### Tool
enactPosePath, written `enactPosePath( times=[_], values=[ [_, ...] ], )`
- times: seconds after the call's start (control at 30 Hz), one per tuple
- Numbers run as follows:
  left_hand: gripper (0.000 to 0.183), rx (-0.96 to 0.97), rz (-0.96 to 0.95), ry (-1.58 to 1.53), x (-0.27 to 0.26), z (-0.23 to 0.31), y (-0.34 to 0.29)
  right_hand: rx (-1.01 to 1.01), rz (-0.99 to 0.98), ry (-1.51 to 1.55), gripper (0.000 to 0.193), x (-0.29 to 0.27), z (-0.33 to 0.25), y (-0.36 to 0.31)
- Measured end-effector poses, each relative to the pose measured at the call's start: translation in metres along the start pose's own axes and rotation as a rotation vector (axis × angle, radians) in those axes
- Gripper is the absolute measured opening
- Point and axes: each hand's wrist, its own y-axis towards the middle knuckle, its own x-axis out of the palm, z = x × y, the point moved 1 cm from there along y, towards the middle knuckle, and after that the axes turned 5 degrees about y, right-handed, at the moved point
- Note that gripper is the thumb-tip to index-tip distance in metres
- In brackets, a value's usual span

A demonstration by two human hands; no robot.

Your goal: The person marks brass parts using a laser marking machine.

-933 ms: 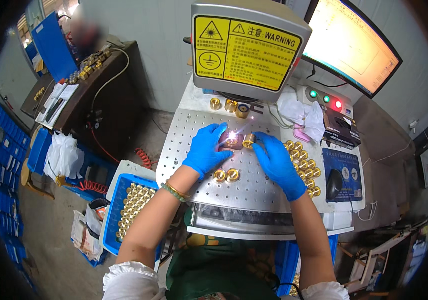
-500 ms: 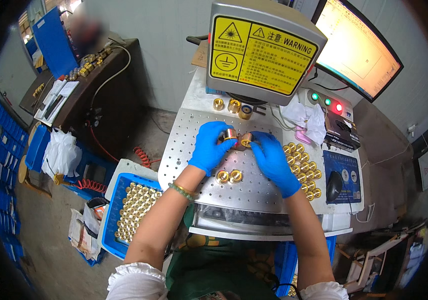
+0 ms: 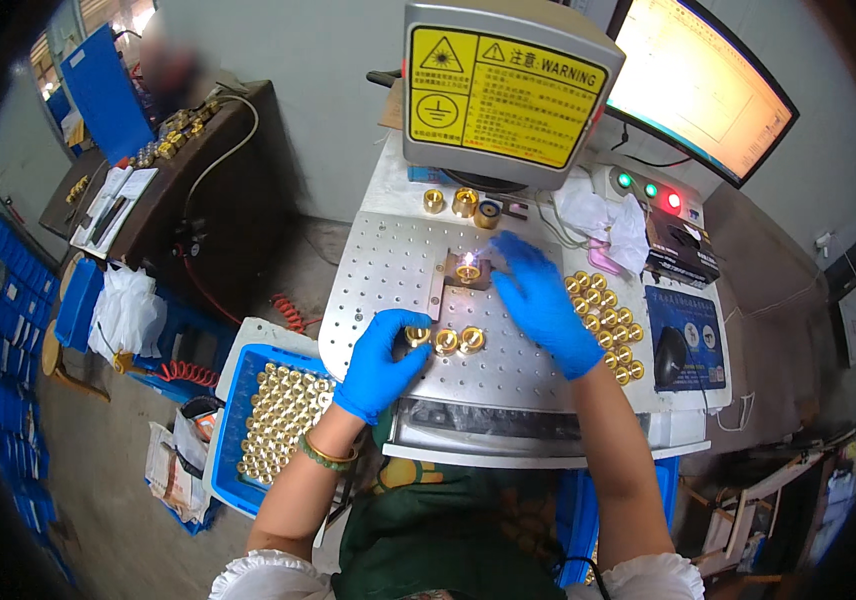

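Note:
A brass ring fitting [image 3: 467, 272] sits in a small dark fixture [image 3: 484, 279] on the perforated metal plate [image 3: 373, 262], with a bright white-violet spot glowing on it. My left hand [image 3: 380, 370], in a blue glove, has its thumb and fingers closed round another brass fitting [image 3: 416, 337] on the plate. Beside that one stand two more brass fittings [image 3: 459, 342], almost in a row with it. My blue-gloved right hand [image 3: 546, 310] hovers just right of the fixture, fingers stretched out and apart, with nothing in it.
Above the plate hangs a grey machine head [image 3: 508, 90] with a yellow warning label. Rows of brass fittings [image 3: 603, 325] stand at right, near a black mouse [image 3: 670, 358]. A blue tray [image 3: 223, 440] of fittings is at left. Behind the fixture stand three round pieces [image 3: 464, 203].
Both hands have parted from the fixture. My left hand moved down and left to a fitting beside the front pair; my right hand came away empty. A bright spot now shows on the fixture's fitting.

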Motion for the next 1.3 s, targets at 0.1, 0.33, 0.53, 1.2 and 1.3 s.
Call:
enactPosePath(
  times=[0.1, 0.33, 0.53, 1.2, 1.3],
  values=[
    [0.037, 0.048, -0.017, 0.1, 0.002, 0.005, -0.005, 0.019, 0.115, 0.024, 0.034, -0.043, -0.001, -0.019],
    [0.051, 0.239, -0.043, 0.378, 0.0, 0.008, -0.003, 0.099, -0.013, -0.211, 0.015, -0.085, 0.013, -0.079],
    [0.05, 0.309, 0.129, 0.407, 0.002, 0.033, -0.004, 0.075, -0.058, -0.411, 0.019, -0.065, 0.011, -0.094],
    [0.044, -0.442, -0.122, -0.869, 0.055, 0.074, 0.015, -0.003, 0.001, 0.195, 0.041, -0.051, -0.074, -0.039],
    [0.043, -0.417, -0.069, -0.881, 0.056, 0.07, 0.019, -0.03, 0.006, 0.145, 0.043, -0.047, -0.074, -0.035]
  ],
)
